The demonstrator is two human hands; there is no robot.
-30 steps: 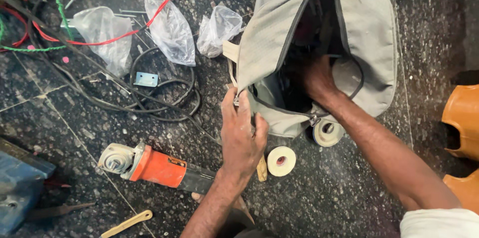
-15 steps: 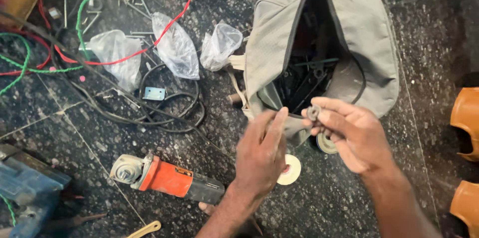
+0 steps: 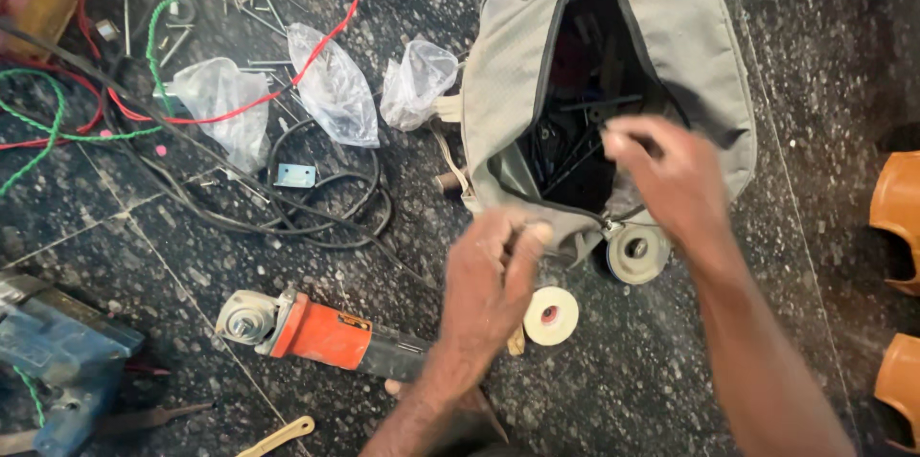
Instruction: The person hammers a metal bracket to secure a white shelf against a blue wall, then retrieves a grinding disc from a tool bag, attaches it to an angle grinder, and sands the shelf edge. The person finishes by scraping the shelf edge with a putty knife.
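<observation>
My right hand [image 3: 671, 179] hangs over the open mouth of the grey tool bag [image 3: 690, 55], which lies on its side on the dark stone floor [image 3: 671, 371]; the fingers are blurred, bunched towards the opening, and I cannot tell whether they pinch anything. My left hand [image 3: 489, 285] hovers just below the bag's lower lip, fingers loosely curled and not gripping anything I can make out. Just beside that hand lies a white roll of tape [image 3: 551, 315], and a grey wheel-shaped disc [image 3: 637, 253] sits against the bag's edge. An orange angle grinder [image 3: 316, 331] lies to the left by my wrist, with black cable [image 3: 326, 213] and clear plastic bags [image 3: 335, 88] further off.
</observation>
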